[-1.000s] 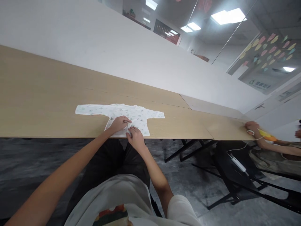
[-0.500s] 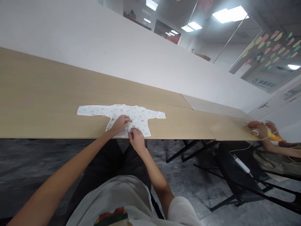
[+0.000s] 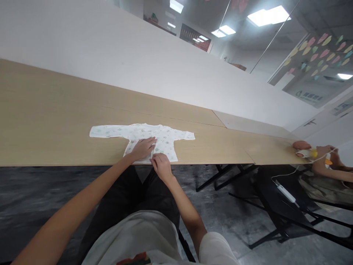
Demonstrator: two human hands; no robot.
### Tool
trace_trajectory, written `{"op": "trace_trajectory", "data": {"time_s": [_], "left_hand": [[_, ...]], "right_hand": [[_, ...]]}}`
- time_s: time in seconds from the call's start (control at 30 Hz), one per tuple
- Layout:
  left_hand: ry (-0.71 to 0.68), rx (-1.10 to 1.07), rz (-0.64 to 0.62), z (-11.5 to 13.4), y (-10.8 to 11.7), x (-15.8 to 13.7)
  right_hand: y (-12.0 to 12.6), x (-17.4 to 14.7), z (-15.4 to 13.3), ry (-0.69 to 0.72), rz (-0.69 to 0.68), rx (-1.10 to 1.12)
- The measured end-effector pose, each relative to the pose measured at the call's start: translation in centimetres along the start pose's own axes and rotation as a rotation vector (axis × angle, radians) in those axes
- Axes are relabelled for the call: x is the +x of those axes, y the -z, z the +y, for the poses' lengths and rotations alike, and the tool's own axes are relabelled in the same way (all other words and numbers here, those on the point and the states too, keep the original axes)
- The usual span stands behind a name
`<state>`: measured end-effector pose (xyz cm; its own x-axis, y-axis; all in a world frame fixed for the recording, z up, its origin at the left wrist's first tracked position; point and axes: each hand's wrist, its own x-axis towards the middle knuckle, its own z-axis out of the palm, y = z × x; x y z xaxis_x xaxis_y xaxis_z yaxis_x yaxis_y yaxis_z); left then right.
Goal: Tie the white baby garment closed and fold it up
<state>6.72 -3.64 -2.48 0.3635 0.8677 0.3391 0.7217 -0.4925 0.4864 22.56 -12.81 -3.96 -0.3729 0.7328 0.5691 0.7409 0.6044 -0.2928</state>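
Observation:
A small white baby shirt (image 3: pixel 165 137) with a faint print lies spread on the wooden table, its sleeves stretched to both sides and its hem by the front edge. My left hand (image 3: pixel 143 148) rests flat on the middle of the shirt, fingers extended to the right. Close to the hem, my right hand (image 3: pixel 161 162) pinches the edge of the shirt's front opening between thumb and fingers. The fingertips of the right hand partly cover the fabric there.
The long table (image 3: pixel 55 114) runs along a white wall (image 3: pixel 110 55). At the far right, another person's hands (image 3: pixel 325 151) are near a doll-like object (image 3: pixel 302 147). A black folding chair (image 3: pixel 278 191) with a white power strip (image 3: pixel 286 193) stands below.
My left hand has flattened, its fingers reaching out over the fabric. My right hand has shifted slightly down toward the hem. The other person's hands have moved right, off the doll-like object.

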Motion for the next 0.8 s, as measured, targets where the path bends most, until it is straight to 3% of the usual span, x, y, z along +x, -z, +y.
{"op": "trace_trajectory", "data": {"time_s": [0.33, 0.63, 0.8], "left_hand": [[0.057, 0.221, 0.018, 0.9, -0.3, 3.2], [0.088, 0.231, -0.068, 0.3, -1.6, 3.0], [0.065, 0.277, -0.127, -1.5, -0.2, 4.2]], "right_hand": [[0.4, -0.3, -0.7, 0.022, 0.000, -0.041], [0.1, -0.9, -1.2, 0.006, 0.023, -0.005], [2.1, 1.2, -0.5, -0.113, -0.106, 0.056]]}}
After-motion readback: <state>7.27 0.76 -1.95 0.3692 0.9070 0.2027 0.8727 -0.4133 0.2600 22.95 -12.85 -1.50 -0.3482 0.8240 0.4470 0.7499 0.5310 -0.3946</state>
